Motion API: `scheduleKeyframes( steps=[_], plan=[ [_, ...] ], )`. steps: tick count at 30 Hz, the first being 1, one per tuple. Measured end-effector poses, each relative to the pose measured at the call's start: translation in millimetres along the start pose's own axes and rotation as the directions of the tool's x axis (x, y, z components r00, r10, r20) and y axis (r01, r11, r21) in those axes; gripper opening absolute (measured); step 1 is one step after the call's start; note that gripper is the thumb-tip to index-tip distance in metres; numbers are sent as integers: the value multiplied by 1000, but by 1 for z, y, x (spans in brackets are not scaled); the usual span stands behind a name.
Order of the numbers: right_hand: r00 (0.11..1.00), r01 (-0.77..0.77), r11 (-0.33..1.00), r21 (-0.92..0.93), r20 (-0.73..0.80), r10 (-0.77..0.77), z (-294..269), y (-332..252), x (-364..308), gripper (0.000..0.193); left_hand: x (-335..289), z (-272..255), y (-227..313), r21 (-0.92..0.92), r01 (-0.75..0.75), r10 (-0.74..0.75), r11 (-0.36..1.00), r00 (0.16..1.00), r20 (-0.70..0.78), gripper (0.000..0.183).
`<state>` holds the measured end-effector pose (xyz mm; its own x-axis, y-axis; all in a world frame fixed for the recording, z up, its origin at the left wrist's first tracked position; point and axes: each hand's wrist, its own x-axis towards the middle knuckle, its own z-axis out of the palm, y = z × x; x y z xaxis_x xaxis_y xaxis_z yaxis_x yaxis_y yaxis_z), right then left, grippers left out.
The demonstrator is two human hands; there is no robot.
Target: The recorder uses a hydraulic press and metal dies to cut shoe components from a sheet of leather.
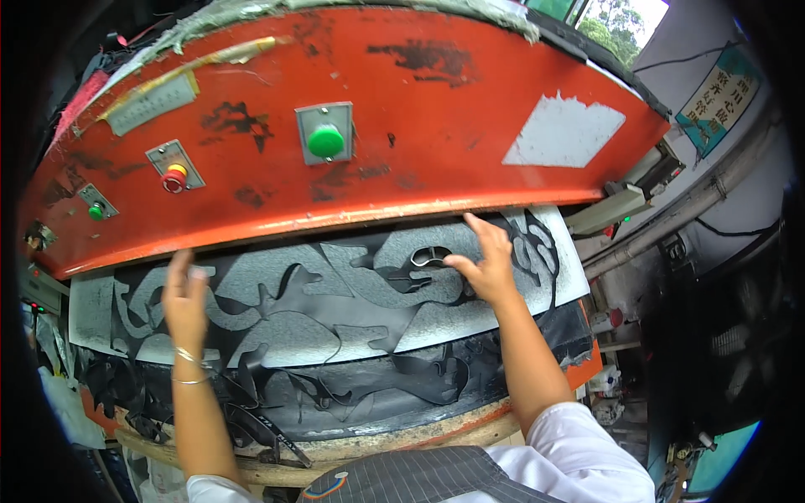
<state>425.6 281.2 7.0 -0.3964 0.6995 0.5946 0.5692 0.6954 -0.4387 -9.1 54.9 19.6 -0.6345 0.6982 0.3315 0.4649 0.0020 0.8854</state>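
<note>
My right hand (490, 264) is over the right part of a pale cutting board (352, 268), thumb and fingers spread. Its thumb tip is beside a small curved metal cutting die (429, 256); whether they touch, I cannot tell. My left hand (184, 298) reaches over the board's left part, fingers stretched up toward the machine's lower edge, and it holds nothing. A bracelet circles that wrist. Black sheet material (369, 312) with curved cut-outs lies across the board, much of it in thin leftover strips.
An orange press head (402, 126) spans the far side, carrying a large green button (325, 142) and a red knob (173, 178). Black scraps (352, 390) hang along the near ledge. At right stands a dark fan (738, 344).
</note>
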Motion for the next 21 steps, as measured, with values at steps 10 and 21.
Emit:
scheduleKeyframes(
  steps=[10, 21],
  plan=[
    [986, 168, 943, 287, -65, -155, 23, -166, 114, 34, 150, -135, 7, 69, -79, 103, 995, 645, -757, 89],
    [576, 36, 975, 221, 792, -202, -44, -131, -122, 62, -59, -19, 42, 171, -50, 41, 984, 998, 55, 23]
  ],
)
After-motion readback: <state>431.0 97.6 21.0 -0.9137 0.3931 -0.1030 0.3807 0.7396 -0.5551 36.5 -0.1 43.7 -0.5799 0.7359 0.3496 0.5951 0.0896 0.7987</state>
